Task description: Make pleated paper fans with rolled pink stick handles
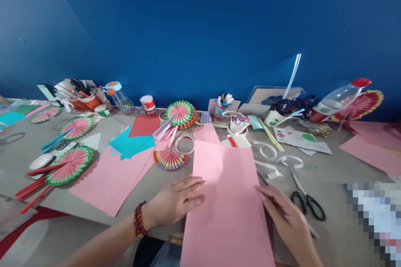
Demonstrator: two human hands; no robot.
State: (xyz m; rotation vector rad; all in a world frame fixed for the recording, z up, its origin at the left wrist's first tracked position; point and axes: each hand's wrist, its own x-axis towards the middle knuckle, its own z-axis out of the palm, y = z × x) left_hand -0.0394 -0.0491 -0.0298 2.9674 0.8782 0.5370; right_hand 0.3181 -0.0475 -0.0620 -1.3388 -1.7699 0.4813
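Note:
A large pink sheet of paper (227,212) lies in front of me and runs past the table's near edge. My left hand (175,202), with a red bead bracelet at the wrist, rests its spread fingers flat on the sheet's left side. At the opposite edge, my right hand (285,217) pinches the paper between thumb and fingers. A long thin object passes under that hand; its kind cannot be made out. Black-handled scissors (305,200) lie just to the right. Beyond the sheet are a roll of clear tape (184,144) and a small folded paper fan (170,160).
Pink-and-green paper fans (72,162) with red sticks lie at left. Blue paper (133,142) and red paper (144,126) sit near a glue jar (148,105). White paper strips (267,150) curl at right. A plastic bottle (338,98) leans near the blue wall (200,29).

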